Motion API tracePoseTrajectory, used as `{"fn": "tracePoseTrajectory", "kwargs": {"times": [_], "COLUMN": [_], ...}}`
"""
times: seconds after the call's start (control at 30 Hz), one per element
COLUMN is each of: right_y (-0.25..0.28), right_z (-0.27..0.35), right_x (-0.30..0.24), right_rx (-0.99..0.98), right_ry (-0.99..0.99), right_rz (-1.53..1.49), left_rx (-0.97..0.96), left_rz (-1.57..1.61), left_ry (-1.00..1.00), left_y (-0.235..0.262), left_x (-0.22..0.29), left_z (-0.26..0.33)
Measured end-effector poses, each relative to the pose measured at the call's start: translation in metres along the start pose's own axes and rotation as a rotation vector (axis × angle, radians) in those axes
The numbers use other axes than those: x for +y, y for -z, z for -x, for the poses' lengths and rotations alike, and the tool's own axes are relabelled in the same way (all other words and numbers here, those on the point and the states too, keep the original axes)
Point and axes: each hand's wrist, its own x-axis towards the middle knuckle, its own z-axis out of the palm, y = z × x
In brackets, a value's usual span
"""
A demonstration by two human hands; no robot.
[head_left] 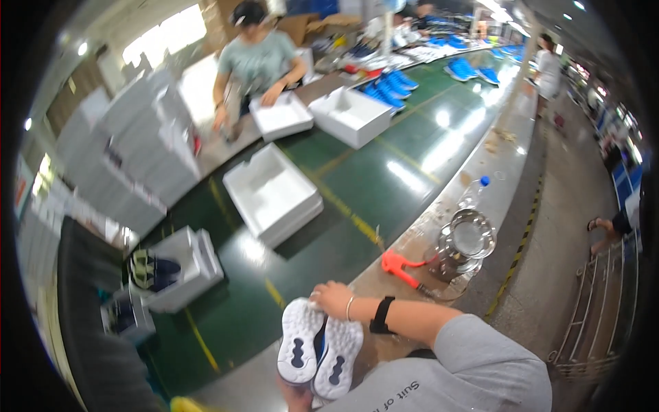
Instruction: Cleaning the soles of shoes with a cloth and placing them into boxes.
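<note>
A pair of shoes [319, 347] with white soles facing up, blue showing between them, is held sole-up at the near edge of the green conveyor belt [384, 178]. My right hand [331, 299], with a bracelet and a black watch on the wrist, grips the shoes at their far end. Only a sliver of my left hand [294, 397] shows under their near end, where it appears to hold them from below. An open white shoe box [199, 264] with a dark shoe [152, 271] in it lies on the belt to the left.
Open white boxes [274, 192] [351, 115] lie on the belt. An orange hand tool [397, 264], a metal pot [470, 239] and a blue-capped bottle [475, 192] stand on the right ledge. White box stacks [147, 147] rise at left. A person in a green shirt [257, 58] handles a box [281, 115]. Blue shoes [392, 86] lie farther along.
</note>
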Motion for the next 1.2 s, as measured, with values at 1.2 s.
{"fn": "tracePoseTrajectory", "kwargs": {"times": [1.2], "right_y": [0.025], "right_z": [0.138], "right_x": [0.005], "right_rx": [0.349], "right_ry": [-0.244], "right_rz": [-0.495], "left_rx": [-0.51], "left_rz": [-1.844], "left_ry": [-0.618], "left_y": [0.023], "left_x": [0.141], "left_z": [-0.423]}}
